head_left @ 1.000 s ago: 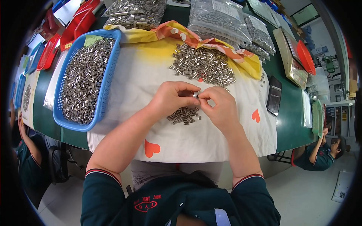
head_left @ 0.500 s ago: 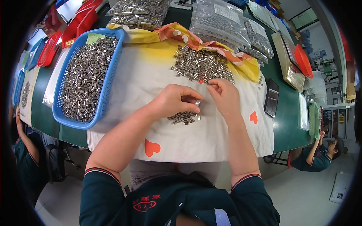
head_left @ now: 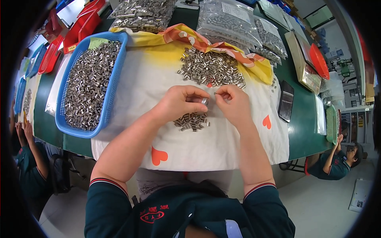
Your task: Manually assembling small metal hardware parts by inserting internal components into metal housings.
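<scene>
My left hand (head_left: 178, 104) is closed round a short, shiny metal ring-shaped piece (head_left: 204, 101), held between thumb and fingers. Just right of it, the fingers of my right hand (head_left: 235, 106) are pinched together. A tiny dark tip (head_left: 215, 93) shows at them, too small to name. Partly under my left hand lies a small heap of short metal cylinders (head_left: 192, 123). Beyond both hands spreads a larger pile of similar cylinders (head_left: 212, 66). Both heaps rest on a white cloth (head_left: 139, 91) with red hearts.
On the left stands a blue basket (head_left: 113, 79) full of metal cylinders. Bags of metal parts (head_left: 228, 23) lie at the back, near red bins (head_left: 87, 25). A dark phone-like object (head_left: 286, 102) lies at right. Other people (head_left: 331, 162) sit at both sides.
My right hand has moved slightly nearer my left, drawing back from the far pile. The ring-shaped piece in my left hand has shifted slightly left and up.
</scene>
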The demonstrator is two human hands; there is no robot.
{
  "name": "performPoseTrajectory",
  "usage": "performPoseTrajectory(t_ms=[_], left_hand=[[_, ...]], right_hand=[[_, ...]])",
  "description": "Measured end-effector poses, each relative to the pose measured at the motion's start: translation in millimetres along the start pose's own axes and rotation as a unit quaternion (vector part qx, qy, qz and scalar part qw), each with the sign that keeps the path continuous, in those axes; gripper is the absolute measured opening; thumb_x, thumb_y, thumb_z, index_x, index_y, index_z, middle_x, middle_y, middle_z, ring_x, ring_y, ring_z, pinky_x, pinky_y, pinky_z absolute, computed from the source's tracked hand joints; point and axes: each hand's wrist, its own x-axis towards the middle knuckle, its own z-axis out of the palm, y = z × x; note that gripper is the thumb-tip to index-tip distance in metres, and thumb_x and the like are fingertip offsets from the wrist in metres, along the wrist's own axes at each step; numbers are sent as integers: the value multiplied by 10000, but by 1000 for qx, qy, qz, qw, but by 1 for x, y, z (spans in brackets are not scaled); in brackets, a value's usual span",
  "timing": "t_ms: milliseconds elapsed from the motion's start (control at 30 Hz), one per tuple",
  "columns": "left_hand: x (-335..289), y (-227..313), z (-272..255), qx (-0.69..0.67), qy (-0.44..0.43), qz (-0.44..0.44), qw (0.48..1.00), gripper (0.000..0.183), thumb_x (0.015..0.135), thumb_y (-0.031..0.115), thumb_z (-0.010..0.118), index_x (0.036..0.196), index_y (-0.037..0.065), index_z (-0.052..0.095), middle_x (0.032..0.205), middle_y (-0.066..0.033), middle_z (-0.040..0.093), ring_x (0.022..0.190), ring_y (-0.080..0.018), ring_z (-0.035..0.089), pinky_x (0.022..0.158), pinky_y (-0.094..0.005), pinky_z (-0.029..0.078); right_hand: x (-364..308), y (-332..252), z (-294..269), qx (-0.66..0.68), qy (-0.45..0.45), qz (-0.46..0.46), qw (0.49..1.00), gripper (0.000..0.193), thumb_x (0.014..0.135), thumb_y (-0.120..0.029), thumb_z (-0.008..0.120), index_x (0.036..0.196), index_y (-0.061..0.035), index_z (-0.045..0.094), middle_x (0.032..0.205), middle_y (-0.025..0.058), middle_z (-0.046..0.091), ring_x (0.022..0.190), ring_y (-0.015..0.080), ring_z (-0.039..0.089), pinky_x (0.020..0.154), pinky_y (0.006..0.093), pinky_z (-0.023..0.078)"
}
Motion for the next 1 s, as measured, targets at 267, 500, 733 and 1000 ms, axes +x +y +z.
performPoseTrajectory(t_ms=[267,500,733,1000], left_hand=[[0,1,0,-77,8,-5,997,284,725,24,679,989,-31,592,801,-16,591,724,-56,546,662,-193,472],[-1,4,5,15,30,-13,999,305,720,11,674,1013,-22,596,810,-25,611,726,-63,565,652,-191,472],[-2,2,3,37,31,-7,999,287,723,-7,663,1003,-27,601,842,-49,632,735,-79,591,652,-195,481],[-2,3,4,98,9,9,995,310,695,54,713,986,5,619,829,-29,631,731,-61,561,666,-210,469]], right_hand=[[-7,-14,-7,163,-86,7,983,87,680,-29,606,763,-11,584,731,55,594,669,136,566,614,247,453],[-13,-14,-1,50,-42,-95,993,88,657,-25,615,733,-14,574,726,76,588,681,190,578,606,277,452],[-9,-8,-7,121,-100,-57,986,109,689,-60,631,784,-22,594,741,81,599,669,182,578,613,271,451],[10,8,-2,27,3,-37,999,126,704,-86,628,826,-54,625,777,69,584,731,209,558,666,310,443]])
